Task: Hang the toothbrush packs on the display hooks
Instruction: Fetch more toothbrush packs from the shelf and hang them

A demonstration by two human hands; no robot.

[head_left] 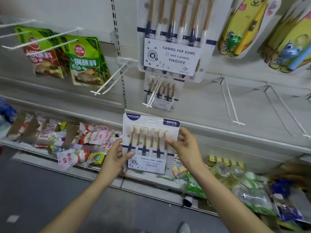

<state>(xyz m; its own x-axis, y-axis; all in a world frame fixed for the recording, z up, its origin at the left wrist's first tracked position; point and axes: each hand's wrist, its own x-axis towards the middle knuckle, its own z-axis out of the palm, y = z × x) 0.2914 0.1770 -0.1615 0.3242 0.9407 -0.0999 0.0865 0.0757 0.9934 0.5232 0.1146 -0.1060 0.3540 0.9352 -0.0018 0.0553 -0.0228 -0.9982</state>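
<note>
Both hands hold up one toothbrush pack (149, 143) — upright, label facing out, just below the white display hook (154, 91) sticking out of the panel. The left hand (116, 158) grips the pack's lower left edge, thumb across the front; the right hand (183, 145) pinches its right edge, thumb by the brush heads. Behind that hook a second pack (162, 94) hangs, and above it a larger-looking pack (173, 47) — same brand. Green sauce pouches (85, 61) hang well left of the hook.

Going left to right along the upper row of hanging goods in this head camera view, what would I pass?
Green sauce pouches → empty white hook → hung toothbrush pack → yellow cartoon toothbrush packs.
</note>
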